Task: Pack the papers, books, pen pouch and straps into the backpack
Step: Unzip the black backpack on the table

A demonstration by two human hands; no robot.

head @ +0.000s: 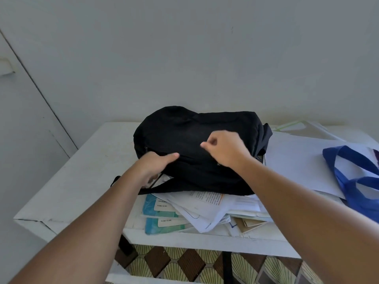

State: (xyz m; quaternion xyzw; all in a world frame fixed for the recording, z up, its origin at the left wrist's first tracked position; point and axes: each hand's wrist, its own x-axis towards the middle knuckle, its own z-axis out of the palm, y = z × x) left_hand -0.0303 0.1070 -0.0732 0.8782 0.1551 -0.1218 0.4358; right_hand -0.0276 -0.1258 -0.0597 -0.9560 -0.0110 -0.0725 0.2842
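A black backpack [196,128] lies flat on a pile of papers [211,206] and books on the white table [67,181]. My left hand [152,166] grips the backpack's near left edge, thumb on top and fingers tucked under the fabric. My right hand [223,147] hovers over the backpack's top with finger and thumb pinched together; whether they pinch the fabric or a zipper pull is unclear. Two teal-covered books [158,224] stick out below the pile. A black strap [114,180] trails off the backpack to the left.
Large white sheets [297,160] spread to the right of the backpack. A blue and white cloth bag [354,181] lies on them at the far right. The table stands against a grey wall; patterned floor shows below its front edge.
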